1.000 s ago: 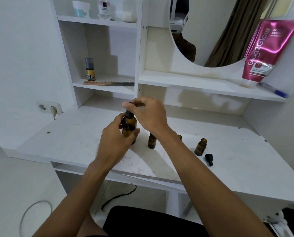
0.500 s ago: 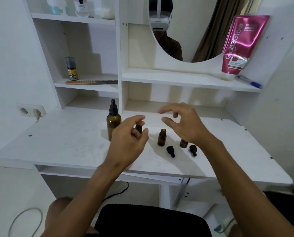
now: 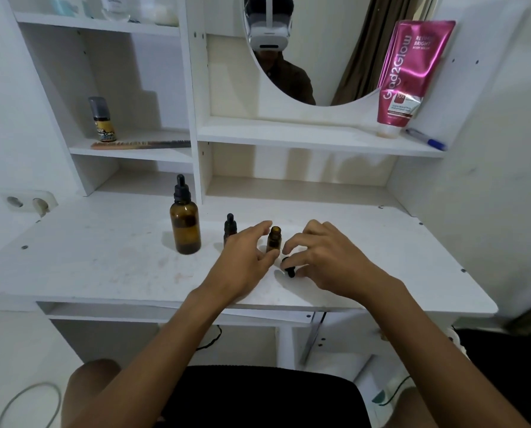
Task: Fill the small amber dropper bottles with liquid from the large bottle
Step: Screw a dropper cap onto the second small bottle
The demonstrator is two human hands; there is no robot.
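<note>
The large amber bottle [image 3: 185, 223] stands upright on the white desk [image 3: 103, 251] with its black dropper cap on. To its right is a small amber bottle with a black dropper cap [image 3: 229, 227], partly behind my left hand [image 3: 242, 261]. An uncapped small amber bottle [image 3: 273, 239] stands between my hands. My left hand is open, fingers just left of that bottle. My right hand [image 3: 329, 257] hovers to its right, fingertips touching a loose black dropper cap [image 3: 288, 267] lying on the desk. Any other small bottle is hidden under my right hand.
White shelves rise behind the desk, holding a comb [image 3: 140, 145], a small spray bottle [image 3: 102, 120], a pink tube [image 3: 409, 72] and a pen [image 3: 426, 139]. A mirror [image 3: 313, 47] hangs above. A wall socket [image 3: 29, 203] is at the left. My knees are below the desk edge.
My left hand let go of the large bottle, which now stands alone at the left. Both hands dropped toward the small open bottle, and my right fingers reached the loose cap.
</note>
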